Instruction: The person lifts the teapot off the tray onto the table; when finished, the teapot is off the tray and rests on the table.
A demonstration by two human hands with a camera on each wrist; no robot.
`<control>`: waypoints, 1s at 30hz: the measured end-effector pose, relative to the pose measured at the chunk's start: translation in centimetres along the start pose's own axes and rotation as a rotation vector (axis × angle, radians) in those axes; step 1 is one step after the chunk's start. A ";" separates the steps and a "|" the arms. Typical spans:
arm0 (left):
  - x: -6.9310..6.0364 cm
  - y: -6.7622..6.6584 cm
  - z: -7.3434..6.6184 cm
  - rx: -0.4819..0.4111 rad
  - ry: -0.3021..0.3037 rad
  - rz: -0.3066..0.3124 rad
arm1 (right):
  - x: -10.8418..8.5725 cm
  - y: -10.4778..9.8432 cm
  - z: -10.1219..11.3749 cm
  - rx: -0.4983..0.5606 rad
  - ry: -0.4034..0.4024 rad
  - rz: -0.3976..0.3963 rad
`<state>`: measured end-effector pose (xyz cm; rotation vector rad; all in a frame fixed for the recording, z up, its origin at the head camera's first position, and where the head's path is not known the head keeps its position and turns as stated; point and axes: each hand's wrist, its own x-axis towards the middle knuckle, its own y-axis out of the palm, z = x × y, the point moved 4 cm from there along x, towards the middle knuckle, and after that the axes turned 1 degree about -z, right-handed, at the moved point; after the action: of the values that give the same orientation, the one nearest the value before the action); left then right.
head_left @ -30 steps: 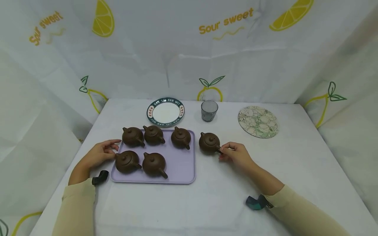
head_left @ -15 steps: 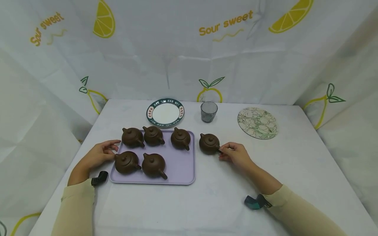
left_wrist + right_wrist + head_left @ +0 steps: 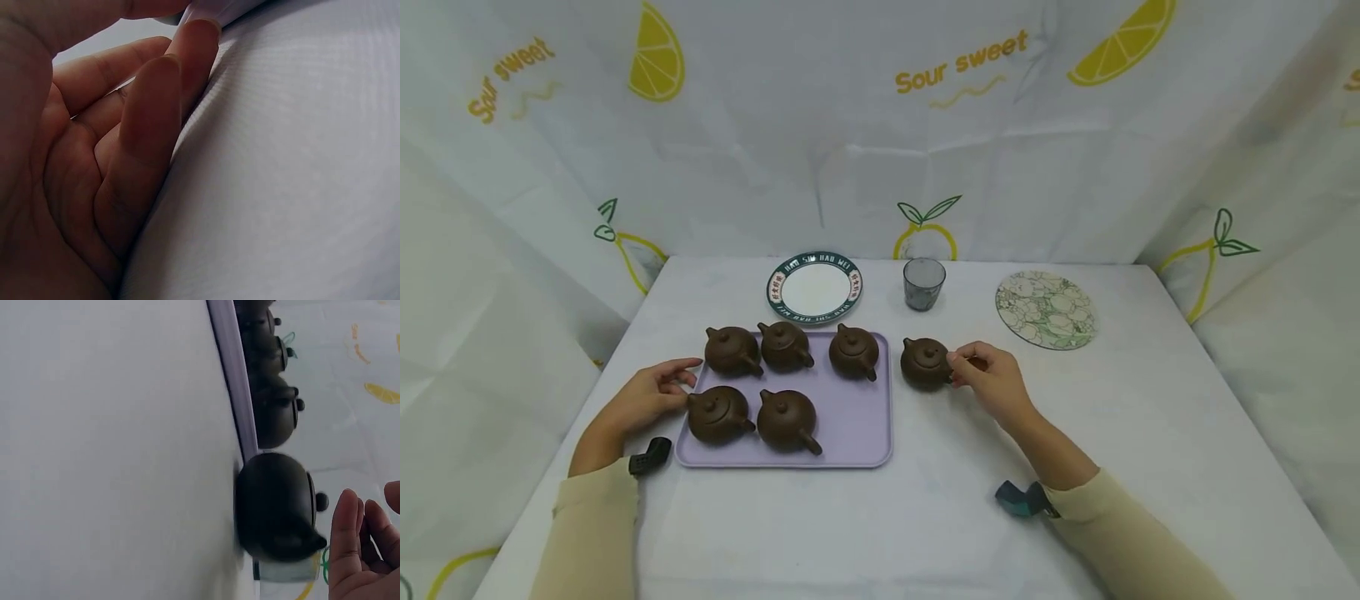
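Note:
In the head view, a brown clay teapot (image 3: 925, 364) stands on the white table, to the right of the lilac tray (image 3: 853, 429). Beside its handle is my right hand (image 3: 992, 379). The right wrist view shows the fingers (image 3: 345, 528) loosely extended above the teapot (image 3: 275, 503), with a gap between them. My left hand (image 3: 647, 400) lies at the tray's left edge, fingers relaxed and touching the rim. Its thumb is close to the front-left teapot (image 3: 718, 415). The tray bears several similar teapots, including one (image 3: 787, 421) at front centre and another (image 3: 853, 352) at back right.
Behind the tray lies a green-rimmed plate (image 3: 815, 287). A grey glass cup (image 3: 922, 283) stands to its right. Farther right is a round flower-patterned mat (image 3: 1047, 310). A printed white curtain (image 3: 820, 175) closes off the back.
My right hand has let go of the teapot's handle and lifted slightly, forward and left. The teapot stays in place. The left hand keeps its spot; the head view has shifted slightly.

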<state>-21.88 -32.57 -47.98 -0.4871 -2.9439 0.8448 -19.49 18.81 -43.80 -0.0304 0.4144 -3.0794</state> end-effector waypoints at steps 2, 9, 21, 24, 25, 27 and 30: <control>0.0 0.0 -0.1 -0.005 0.005 0.001 | 0.0 1.8 0.5 0.041 -0.012 0.024; 0.0 0.2 -0.4 0.032 0.023 -0.033 | -0.3 8.0 1.5 0.126 0.030 0.119; 0.4 -0.1 -0.1 0.013 0.003 -0.008 | 1.3 11.5 0.4 -0.026 0.094 0.077; 0.3 0.0 -0.2 -0.003 -0.007 -0.003 | 1.5 11.7 0.2 -0.019 0.100 0.051; 0.3 0.0 -0.2 -0.005 -0.004 -0.001 | 1.5 11.7 0.2 -0.017 0.099 0.042; 0.3 -0.1 -0.3 -0.006 0.003 -0.004 | 1.6 11.9 0.3 0.007 0.095 0.028; 0.3 -0.1 -0.3 -0.015 0.007 -0.004 | 1.5 12.0 0.3 0.044 0.098 0.013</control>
<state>-22.16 -32.38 -47.65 -0.4837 -2.9462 0.8191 -20.60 7.16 -46.66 0.1247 0.3482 -3.0851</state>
